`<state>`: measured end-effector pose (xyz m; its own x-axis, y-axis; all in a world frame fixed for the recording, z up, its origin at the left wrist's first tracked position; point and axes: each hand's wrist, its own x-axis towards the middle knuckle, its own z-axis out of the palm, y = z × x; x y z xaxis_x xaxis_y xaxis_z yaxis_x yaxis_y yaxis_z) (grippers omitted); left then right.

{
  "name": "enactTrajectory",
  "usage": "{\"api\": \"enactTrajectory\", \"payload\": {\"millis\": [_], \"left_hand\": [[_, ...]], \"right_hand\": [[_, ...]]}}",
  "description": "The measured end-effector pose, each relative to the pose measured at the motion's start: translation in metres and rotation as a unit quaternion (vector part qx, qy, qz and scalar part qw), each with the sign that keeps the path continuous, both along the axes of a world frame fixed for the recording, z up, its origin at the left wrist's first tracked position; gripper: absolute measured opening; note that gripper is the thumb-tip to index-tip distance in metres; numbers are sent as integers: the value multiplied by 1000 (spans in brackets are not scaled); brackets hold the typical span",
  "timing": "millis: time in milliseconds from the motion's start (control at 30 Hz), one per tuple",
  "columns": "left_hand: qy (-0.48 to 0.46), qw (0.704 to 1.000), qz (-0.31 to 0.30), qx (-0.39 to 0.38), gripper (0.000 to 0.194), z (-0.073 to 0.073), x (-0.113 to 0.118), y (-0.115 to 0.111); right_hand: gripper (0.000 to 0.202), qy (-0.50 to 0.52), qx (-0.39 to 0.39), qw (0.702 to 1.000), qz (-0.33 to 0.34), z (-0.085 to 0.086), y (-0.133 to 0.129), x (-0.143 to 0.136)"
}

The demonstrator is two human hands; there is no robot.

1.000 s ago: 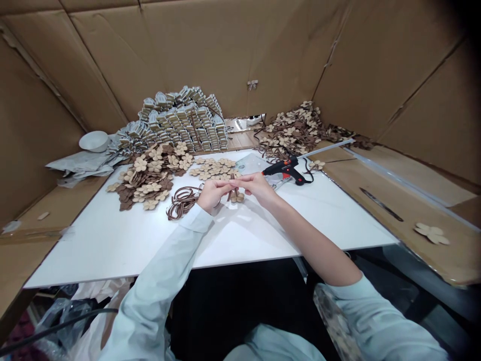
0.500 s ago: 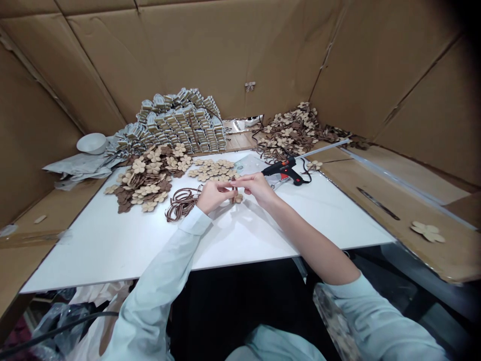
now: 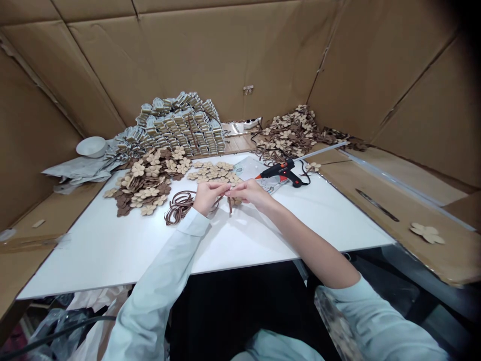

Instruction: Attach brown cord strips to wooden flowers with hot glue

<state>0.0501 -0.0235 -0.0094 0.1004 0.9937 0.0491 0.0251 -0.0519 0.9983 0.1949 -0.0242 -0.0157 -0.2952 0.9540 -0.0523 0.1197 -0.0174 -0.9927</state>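
Observation:
My left hand and my right hand meet fingertip to fingertip over the white board. Both are closed in a pinch on a thin brown cord, whose end hangs below the fingers. A beige flower lies just under my right hand, partly hidden. Beside my left wrist is a coil of brown cord. Flat beige flowers are spread beyond my hands. To the right of them lies a black glue gun with an orange tip.
A heap of beige and brown flowers is at the left, before stacked grey-and-gold pieces. More flowers with cords are piled at the back right. A white bowl stands far left. Cardboard walls enclose the board.
My fingertips have come together and lowered slightly. The cord, which stood up between my fingers as a loop, now hangs below them.

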Motion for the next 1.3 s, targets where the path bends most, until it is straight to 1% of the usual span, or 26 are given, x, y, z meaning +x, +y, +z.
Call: {"api": "enactTrajectory", "payload": {"millis": [167,233,367,533,633,767,833,900,933,1000,1067,1100,1167,1300], "left_hand": [[-90,994,23,-54,31,-2,-2,3],[-108,992,26,-62,33,-2,-2,4],[-98,994,26,-51,33,-2,-3,4],[-75,996,26,-42,33,-5,-2,5],[-84,995,20,-45,34,-7,-1,5],[-85,995,41,-39,34,-9,1,4],[-38,998,48,-19,34,-9,1,4],[65,997,37,25,34,-11,0,4],[130,990,24,57,34,-13,-1,4],[257,957,-14,130,31,-18,-3,7],[342,919,-55,188,27,-24,-4,12],[367,904,-74,207,27,-27,-4,14],[397,884,-100,224,27,-31,-3,17],[435,864,-108,228,31,-33,-3,19]], "right_hand": [[37,-35,-6,999,-8,3,1,1],[38,-44,-11,999,-9,4,0,1],[39,-49,-12,999,-7,6,-2,0],[41,-15,-3,998,-53,3,-4,-3],[40,-1,-2,998,-57,2,-3,-5],[35,-2,-19,998,-62,6,-3,-5],[29,-16,-16,998,-62,9,-3,-1],[23,-34,-2,998,-62,8,-2,7],[21,-42,4,997,-62,6,-2,12],[19,-57,3,996,-64,1,-2,25],[18,-71,-15,995,-69,-4,-5,36],[18,-76,-26,994,-69,-6,-8,41],[17,-81,-48,993,-71,-7,-13,48],[14,-81,-61,992,-73,-3,-19,50]]}}
